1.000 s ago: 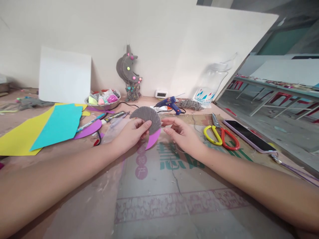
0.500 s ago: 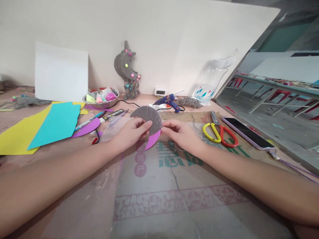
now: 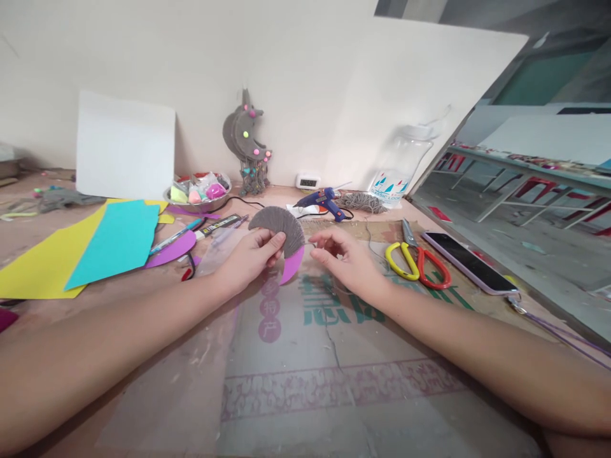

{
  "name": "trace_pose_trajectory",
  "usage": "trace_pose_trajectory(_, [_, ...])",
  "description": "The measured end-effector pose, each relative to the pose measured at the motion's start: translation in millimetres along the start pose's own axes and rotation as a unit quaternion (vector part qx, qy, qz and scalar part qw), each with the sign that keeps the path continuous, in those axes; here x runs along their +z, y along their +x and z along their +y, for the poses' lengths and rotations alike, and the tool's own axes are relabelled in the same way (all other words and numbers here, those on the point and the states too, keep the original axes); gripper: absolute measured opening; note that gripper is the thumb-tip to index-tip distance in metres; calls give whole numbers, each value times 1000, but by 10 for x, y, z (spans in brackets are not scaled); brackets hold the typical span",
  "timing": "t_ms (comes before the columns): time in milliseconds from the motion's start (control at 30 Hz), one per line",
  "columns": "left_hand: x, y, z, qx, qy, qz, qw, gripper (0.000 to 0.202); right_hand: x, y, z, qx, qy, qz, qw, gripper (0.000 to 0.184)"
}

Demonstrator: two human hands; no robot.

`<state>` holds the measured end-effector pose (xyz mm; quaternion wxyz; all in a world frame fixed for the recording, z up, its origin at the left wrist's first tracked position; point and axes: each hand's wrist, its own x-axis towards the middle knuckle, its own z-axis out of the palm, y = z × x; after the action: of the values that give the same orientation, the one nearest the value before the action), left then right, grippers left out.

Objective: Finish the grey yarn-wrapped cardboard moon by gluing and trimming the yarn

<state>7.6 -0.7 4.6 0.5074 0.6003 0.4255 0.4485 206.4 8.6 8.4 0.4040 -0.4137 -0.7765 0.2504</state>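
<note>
- Grey cord covers most of a card crescent (image 3: 279, 226), and only its lower purple tip shows bare. The crescent is held upright just above the desk (image 3: 143, 286), between the two hands.
- Left hand (image 3: 248, 257): fingers (image 3: 277, 240) closed on the crescent, thumb on the near face.
- Right hand (image 3: 346, 261): fingers (image 3: 319, 245) half open and loosely curled, just beside the crescent's right edge but apart from it. Nothing is visible in them.
- Step in hand, as judged: wrapping the crescent in cord, nearly complete.
- Next move calls for a steady left grip and tight turns laid over the purple tip. The end is probably fixed with the glue gun (image 3: 322, 200).
- Scissors (image 3: 415, 261) and a phone (image 3: 465, 261) lie to the right.
</note>
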Motion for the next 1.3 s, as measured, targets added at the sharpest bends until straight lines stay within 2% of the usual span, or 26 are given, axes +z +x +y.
trace_pose_trajectory(167, [3,-3,12,14,-7,4,1000,34,38,-9,-32,-22,-32,-77,996,17])
trace_pose_trajectory(400, [12,23,5,-15,-28,-8,999,35,35,-11,-56,-9,-13,-88,996,15])
trace_pose_trajectory(467, [20,25,8,-27,-46,-9,999,33,27,-15,-73,-15,-23,-68,997,15])
trace_pose_trajectory(567, [11,8,16,-27,-29,-15,999,34,-3,-34,-95,-33,-63,8,997,14])
trace_pose_trajectory(633, [-3,-15,22,-14,2,-37,999,41,-41,-49,-90,-77,-116,44,989,10])
trace_pose_trajectory(700, [-10,-36,25,3,3,-59,998,48,-89,-57,-66,-168,-190,39,967,6])
trace_pose_trajectory(800, [11,-43,19,7,-69,-61,996,53,-156,-55,-7,-311,-300,10,902,7])
trace_pose_trajectory(900, [48,-21,5,-36,-128,-39,990,40,-193,-42,32,-353,-379,-22,855,11])
trace_pose_trajectory(967, [61,-2,-10,-59,-135,-16,989,31,-215,-32,11,-360,-409,-55,836,15])
trace_pose_trajectory(1033, [58,15,-32,-61,-131,5,990,28,-268,-18,-59,-371,-418,-86,825,28])
trace_pose_trajectory(1100, [44,28,-58,-53,-130,18,990,29,-377,5,-159,-377,-413,-91,824,45])
trace_pose_trajectory(1133, [35,32,-70,-52,-127,23,990,30,-452,22,-207,-374,-413,-79,826,46])
trace_pose_trajectory(1233, [14,36,-88,-51,-108,36,992,31,-721,112,-262,-334,-406,7,851,27])
trace_pose_trajectory(1300, [10,32,-80,-53,-101,41,993,32,-871,196,-181,-272,-382,58,881,27])
